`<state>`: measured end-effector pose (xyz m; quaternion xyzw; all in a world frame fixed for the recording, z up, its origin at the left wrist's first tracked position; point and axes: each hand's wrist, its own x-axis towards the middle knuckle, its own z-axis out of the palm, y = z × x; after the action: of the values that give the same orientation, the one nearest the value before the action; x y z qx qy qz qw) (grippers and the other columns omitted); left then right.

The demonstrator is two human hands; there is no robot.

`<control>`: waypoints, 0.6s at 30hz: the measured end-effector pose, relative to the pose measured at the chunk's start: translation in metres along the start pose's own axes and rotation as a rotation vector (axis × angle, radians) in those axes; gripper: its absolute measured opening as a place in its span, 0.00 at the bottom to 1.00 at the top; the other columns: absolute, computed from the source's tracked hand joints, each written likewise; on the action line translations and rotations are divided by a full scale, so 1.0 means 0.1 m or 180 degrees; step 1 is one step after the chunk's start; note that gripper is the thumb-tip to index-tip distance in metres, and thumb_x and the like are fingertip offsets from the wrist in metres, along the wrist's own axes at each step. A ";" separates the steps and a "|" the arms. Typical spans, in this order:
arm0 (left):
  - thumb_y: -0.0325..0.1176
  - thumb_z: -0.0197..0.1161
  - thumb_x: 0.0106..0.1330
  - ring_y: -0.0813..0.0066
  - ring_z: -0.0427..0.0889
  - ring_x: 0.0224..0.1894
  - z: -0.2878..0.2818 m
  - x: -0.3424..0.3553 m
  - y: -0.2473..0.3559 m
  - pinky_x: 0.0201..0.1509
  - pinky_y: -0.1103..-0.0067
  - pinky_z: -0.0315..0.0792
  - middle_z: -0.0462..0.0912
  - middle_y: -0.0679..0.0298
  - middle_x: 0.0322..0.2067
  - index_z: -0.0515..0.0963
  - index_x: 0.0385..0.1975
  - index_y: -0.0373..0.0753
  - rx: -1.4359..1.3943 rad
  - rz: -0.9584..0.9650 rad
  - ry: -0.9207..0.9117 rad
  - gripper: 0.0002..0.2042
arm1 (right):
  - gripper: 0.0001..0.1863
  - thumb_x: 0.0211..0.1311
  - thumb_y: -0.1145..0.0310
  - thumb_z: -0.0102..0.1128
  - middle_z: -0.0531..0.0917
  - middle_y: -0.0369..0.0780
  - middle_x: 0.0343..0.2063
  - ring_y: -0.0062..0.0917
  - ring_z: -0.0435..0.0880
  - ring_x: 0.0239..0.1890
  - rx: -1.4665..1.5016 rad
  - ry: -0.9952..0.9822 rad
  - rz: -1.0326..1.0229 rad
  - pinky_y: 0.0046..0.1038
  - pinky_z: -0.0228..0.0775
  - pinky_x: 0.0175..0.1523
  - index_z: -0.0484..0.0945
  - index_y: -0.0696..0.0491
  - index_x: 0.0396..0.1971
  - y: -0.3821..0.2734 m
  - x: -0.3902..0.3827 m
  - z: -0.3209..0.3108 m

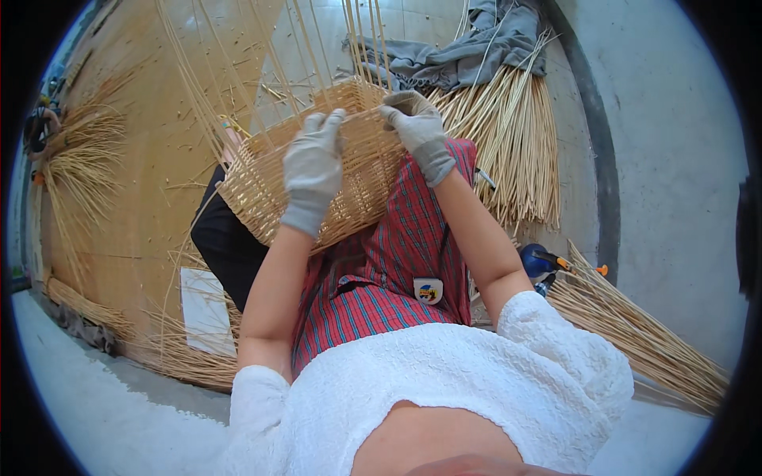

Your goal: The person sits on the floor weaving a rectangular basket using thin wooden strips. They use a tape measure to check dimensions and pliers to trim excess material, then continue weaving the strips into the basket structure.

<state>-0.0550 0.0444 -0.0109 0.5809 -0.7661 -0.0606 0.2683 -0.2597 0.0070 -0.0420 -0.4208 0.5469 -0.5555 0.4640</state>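
A rectangular wicker basket of pale cane rests tilted across my lap. Long unwoven stakes rise from its far rim and fan away from me. My left hand, in a light work glove, lies over the near wall with its fingers closed at the upper edge of the weave. At the right corner, my gloved right hand pinches the rim between thumb and fingers. Whether either hand also grips a single loose strand is too small to tell.
A thick bundle of cane lies at right, partly under a grey cloth. More cane lies at lower right, beside a blue bottle-like object with an orange tip. At left are loose cane and a white sheet. Offcuts dot the floor.
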 end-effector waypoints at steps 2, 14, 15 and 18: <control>0.39 0.65 0.67 0.54 0.83 0.44 0.16 0.13 0.08 0.46 0.61 0.76 0.80 0.58 0.44 0.80 0.51 0.50 -0.0411 -0.0351 -0.0384 0.14 | 0.07 0.61 0.71 0.70 0.86 0.35 0.32 0.23 0.85 0.30 -0.0502 -0.0033 -0.0391 0.27 0.79 0.38 0.81 0.52 0.37 0.05 0.06 0.08; 0.37 0.61 0.67 0.54 0.84 0.41 0.23 0.35 0.02 0.41 0.60 0.77 0.79 0.58 0.41 0.80 0.44 0.53 -0.0165 -0.0463 -0.0436 0.08 | 0.09 0.64 0.77 0.64 0.88 0.42 0.37 0.32 0.89 0.39 -0.1958 0.0515 -0.1714 0.29 0.79 0.45 0.83 0.53 0.43 -0.07 -0.26 0.24; 0.37 0.61 0.67 0.54 0.84 0.41 0.24 0.35 0.03 0.41 0.60 0.77 0.79 0.59 0.41 0.80 0.43 0.53 -0.0170 -0.0434 -0.0434 0.07 | 0.08 0.64 0.77 0.65 0.88 0.40 0.37 0.29 0.89 0.38 -0.1417 0.0507 -0.1336 0.28 0.79 0.44 0.83 0.54 0.43 -0.02 -0.25 0.30; 0.37 0.61 0.67 0.54 0.84 0.41 0.23 0.33 0.03 0.40 0.61 0.77 0.79 0.59 0.41 0.80 0.42 0.52 -0.0188 -0.0385 -0.0411 0.07 | 0.06 0.66 0.77 0.65 0.87 0.34 0.35 0.15 0.83 0.31 -0.0081 0.0607 -0.0412 0.20 0.77 0.33 0.83 0.57 0.42 0.18 -0.16 0.56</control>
<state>-0.0748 0.0104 -0.0179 0.6128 -0.7432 -0.1366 0.2312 -0.2007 0.0115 -0.0562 -0.4063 0.5672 -0.6148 0.3677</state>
